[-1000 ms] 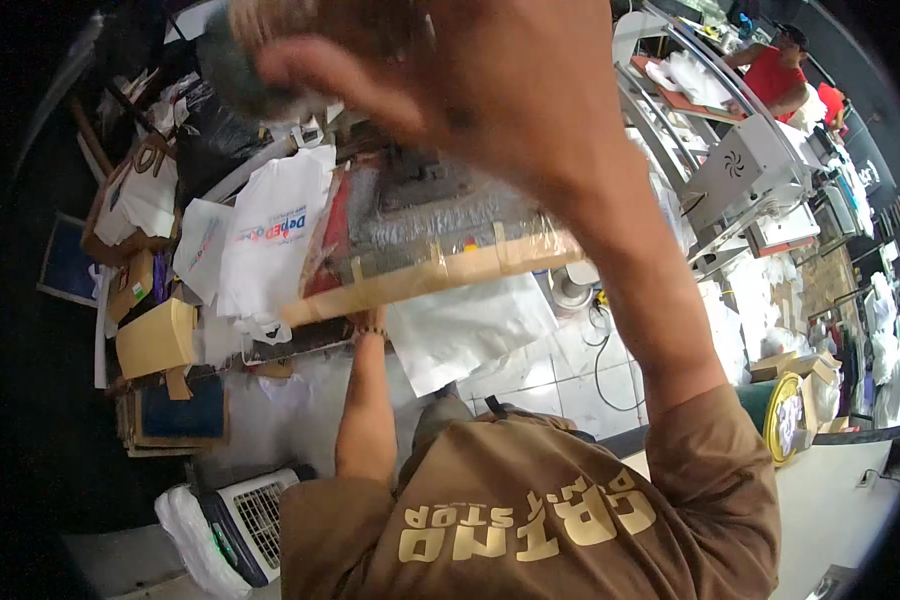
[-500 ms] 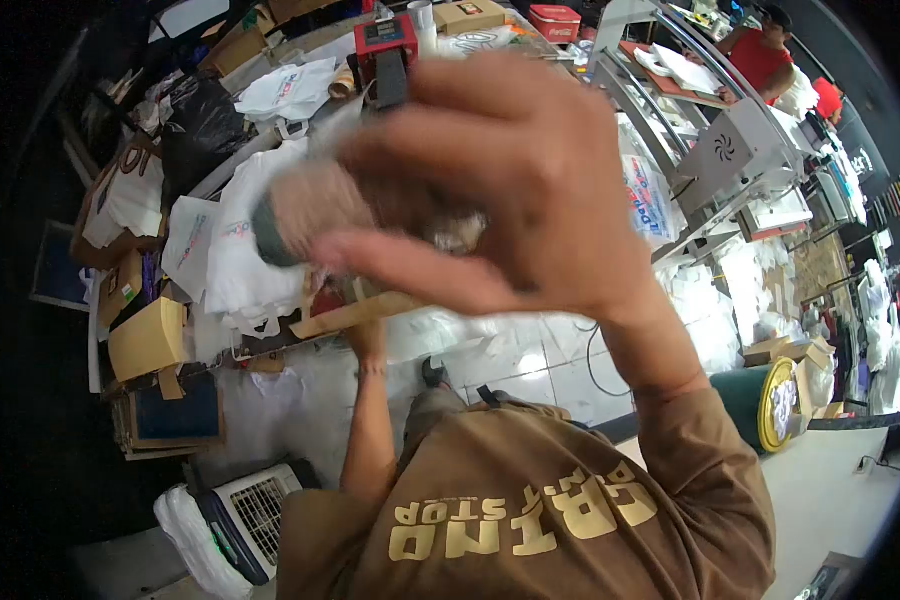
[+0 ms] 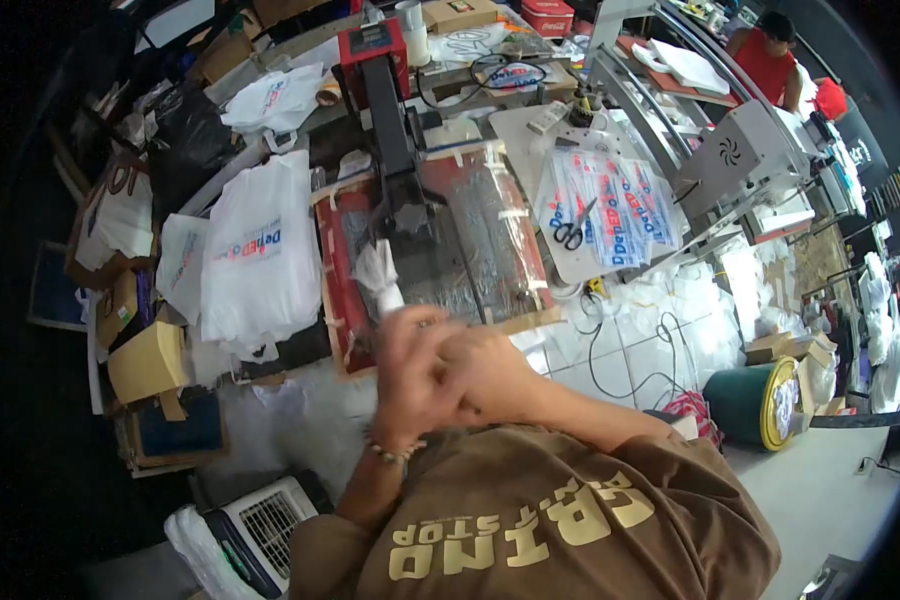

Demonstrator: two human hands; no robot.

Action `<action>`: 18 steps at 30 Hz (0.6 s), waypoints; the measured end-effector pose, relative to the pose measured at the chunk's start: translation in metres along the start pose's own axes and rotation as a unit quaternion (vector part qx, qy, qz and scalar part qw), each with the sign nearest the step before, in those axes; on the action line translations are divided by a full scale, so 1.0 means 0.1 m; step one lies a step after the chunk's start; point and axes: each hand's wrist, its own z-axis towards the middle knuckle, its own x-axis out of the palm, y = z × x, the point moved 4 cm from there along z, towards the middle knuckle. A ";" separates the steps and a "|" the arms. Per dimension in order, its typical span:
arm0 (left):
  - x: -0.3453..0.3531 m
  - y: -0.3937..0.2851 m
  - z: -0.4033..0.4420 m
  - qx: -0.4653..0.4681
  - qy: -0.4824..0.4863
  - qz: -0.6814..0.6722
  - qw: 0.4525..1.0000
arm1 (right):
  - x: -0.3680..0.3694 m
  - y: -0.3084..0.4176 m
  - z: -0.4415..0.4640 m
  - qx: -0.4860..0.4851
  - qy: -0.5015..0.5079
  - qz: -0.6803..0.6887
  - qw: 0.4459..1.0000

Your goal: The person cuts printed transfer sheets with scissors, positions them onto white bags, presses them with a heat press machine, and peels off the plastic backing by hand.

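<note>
My left hand point(image 3: 406, 372), with a beaded bracelet at its wrist, and my right hand point(image 3: 490, 372) are together in front of my chest. The fingers of both overlap and are smeared by motion, so anything between them is hidden. Just beyond them, a white-wrapped handle point(image 3: 377, 268) sticks out from the heat press point(image 3: 395, 130), a dark arm with a red control box. I cannot tell if a finger touches the handle. Under the press lies a red and grey taped board point(image 3: 495, 215). A white bag point(image 3: 260, 250) printed in blue and red lies to its left.
At right, scissors point(image 3: 573, 232) rest by printed plastic sheets point(image 3: 625, 205) on a pale board. A grey machine point(image 3: 725, 155) stands beyond, near a co-worker in a red top point(image 3: 765, 65). Cables point(image 3: 610, 375) cross the floor near a green drum point(image 3: 745, 400).
My right hand has dropped from close to the camera and meets my left hand at my chest. My left hand has drawn back from the table edge. The press and board now show.
</note>
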 end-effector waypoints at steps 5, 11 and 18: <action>0.40 0.45 -0.16 -0.005 -0.076 0.088 0.993 | 0.27 -0.21 -0.02 0.077 0.084 -0.028 0.993; 0.19 0.74 0.13 -0.072 -0.076 -0.021 0.994 | 0.33 -0.07 -0.06 0.041 0.087 -0.120 0.988; 0.27 1.97 0.88 -0.143 -0.159 0.029 0.976 | 0.48 0.00 0.05 0.155 0.233 -0.084 0.956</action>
